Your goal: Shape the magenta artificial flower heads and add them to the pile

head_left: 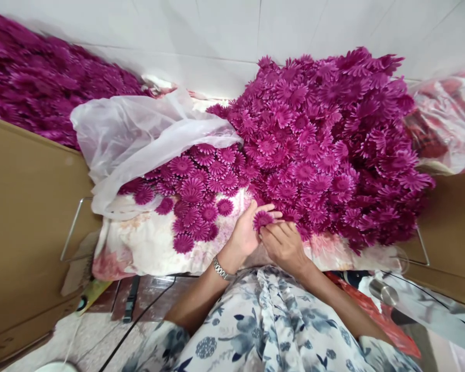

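1. Plainly, two hands are at work: the left hand [245, 232] is palm up with its fingers stretched out, and the right hand [284, 244] has its fingers drawn together.
2. One magenta flower head [262, 220] is between them, against the left fingers and pinched at its lower edge by the right; whether the left also grips it, I cannot tell.
3. One metal-link band [221, 269] circles the left wrist.
4. Three masses of similar flowers show, too many to count singly: a tall heap [313, 150] just beyond the hands, a low spread [191, 194] joining it on the left, and a far-left pile [42, 88].
5. One translucent plastic bag [155, 134] partly covers the low spread.
6. Two cardboard boxes, a left one [27, 206] and a right one [453, 227], bound the sides; a pale wall [217, 31] closes the back.
7. One floral cloth [147, 248] lies beneath, its front edge near the lap.
8. Open cloth runs left of the left forearm, in front of the low spread; beyond the right hand, flowers crowd close, leaving only a narrow strip along the front edge.
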The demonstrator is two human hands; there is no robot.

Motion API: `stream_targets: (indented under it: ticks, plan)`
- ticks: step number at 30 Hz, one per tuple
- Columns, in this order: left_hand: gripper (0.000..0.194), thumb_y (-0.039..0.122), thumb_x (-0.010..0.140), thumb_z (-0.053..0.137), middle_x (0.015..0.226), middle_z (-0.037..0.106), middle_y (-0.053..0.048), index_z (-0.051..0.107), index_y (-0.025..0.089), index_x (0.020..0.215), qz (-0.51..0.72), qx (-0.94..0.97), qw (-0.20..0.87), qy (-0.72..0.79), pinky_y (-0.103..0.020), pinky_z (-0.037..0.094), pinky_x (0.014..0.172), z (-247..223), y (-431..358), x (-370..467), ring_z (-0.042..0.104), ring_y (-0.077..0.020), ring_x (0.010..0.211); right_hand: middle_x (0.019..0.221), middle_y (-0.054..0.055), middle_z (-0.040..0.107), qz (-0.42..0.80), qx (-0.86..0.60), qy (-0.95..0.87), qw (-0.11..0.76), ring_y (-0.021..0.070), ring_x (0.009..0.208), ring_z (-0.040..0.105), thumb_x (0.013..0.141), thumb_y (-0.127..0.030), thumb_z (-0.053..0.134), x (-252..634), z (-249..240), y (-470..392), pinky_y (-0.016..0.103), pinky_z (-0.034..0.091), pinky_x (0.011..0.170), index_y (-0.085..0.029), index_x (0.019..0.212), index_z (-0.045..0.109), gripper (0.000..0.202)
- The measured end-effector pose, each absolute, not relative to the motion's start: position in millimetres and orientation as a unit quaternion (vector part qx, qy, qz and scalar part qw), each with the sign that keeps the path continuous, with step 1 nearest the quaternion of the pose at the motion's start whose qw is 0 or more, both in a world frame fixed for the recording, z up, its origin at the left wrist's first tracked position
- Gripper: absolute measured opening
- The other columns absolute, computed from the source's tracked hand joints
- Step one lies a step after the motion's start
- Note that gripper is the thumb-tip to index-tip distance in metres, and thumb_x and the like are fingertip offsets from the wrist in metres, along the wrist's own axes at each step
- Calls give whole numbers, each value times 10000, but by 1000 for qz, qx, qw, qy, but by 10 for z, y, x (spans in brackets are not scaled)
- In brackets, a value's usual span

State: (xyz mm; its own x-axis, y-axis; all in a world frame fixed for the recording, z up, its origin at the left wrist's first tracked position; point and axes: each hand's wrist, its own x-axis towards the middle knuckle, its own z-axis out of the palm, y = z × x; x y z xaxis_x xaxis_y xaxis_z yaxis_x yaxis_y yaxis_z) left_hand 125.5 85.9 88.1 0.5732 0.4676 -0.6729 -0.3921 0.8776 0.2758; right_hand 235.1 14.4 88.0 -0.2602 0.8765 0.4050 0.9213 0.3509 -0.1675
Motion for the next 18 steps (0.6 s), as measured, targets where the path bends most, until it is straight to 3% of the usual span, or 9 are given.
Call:
stream_targets:
  ticks: [3,6,9,11,13,15,16,18]
  plan:
    - [405,435,837,507,576,629,-49,612,122,602,339,94,838,417,-238,462,627,928,953,1316,586,-118,561,854,50,676,-1,-524,-816,244,170,809,548,875,-120,461,2315,903,232,356,373,743,-176,978,620,198]
    - [482,472,824,517,408,479,11,470,163,456,416,120,793,429,-239,423,505,934,1037,1316,496,-99,414,905,47,681,59,-496,-809,310,167,856,567,854,-149,510,2384,965,281,373,417,821,-193,1042,610,217]
    - [540,510,815,509,322,301,59,338,185,420,451,123,770,434,-215,253,348,925,1101,1307,318,-69,282,888,69,672,67,-542,-751,373,171,819,574,845,-159,523,2486,1056,351,360,462,755,-187,1072,608,244]
    - [543,524,816,496,308,256,73,338,185,423,456,142,767,428,-206,167,321,929,1121,1339,239,-55,257,864,76,670,70,-570,-718,394,174,794,581,867,-179,494,2532,1122,465,348,476,713,-180,1097,603,255]
    - [491,516,815,502,315,312,66,448,178,465,460,185,764,412,-202,213,326,955,1116,1413,296,-63,272,884,81,672,79,-580,-696,416,180,816,590,893,-227,457,2551,1183,645,355,486,737,-176,1144,585,287]
    - [349,455,803,556,420,511,24,606,167,611,484,229,744,399,-209,389,434,1010,1088,1513,518,-102,426,936,90,669,85,-597,-668,436,187,872,593,917,-301,406,2544,1222,866,380,486,807,-176,1192,562,340]
    - [266,413,797,581,553,625,-7,659,171,718,500,242,732,394,-222,469,569,1046,1069,1564,619,-131,603,991,102,661,97,-608,-652,443,193,926,590,928,-345,368,2529,1228,974,397,477,855,-170,1214,550,382]
    - [212,358,804,586,884,717,-43,690,197,893,525,250,719,382,-252,459,873,1118,1042,1646,624,-169,992,1147,130,615,143,-624,-625,446,207,1083,551,940,-431,268,2474,1215,1143,431,434,962,-152,1254,524,492]
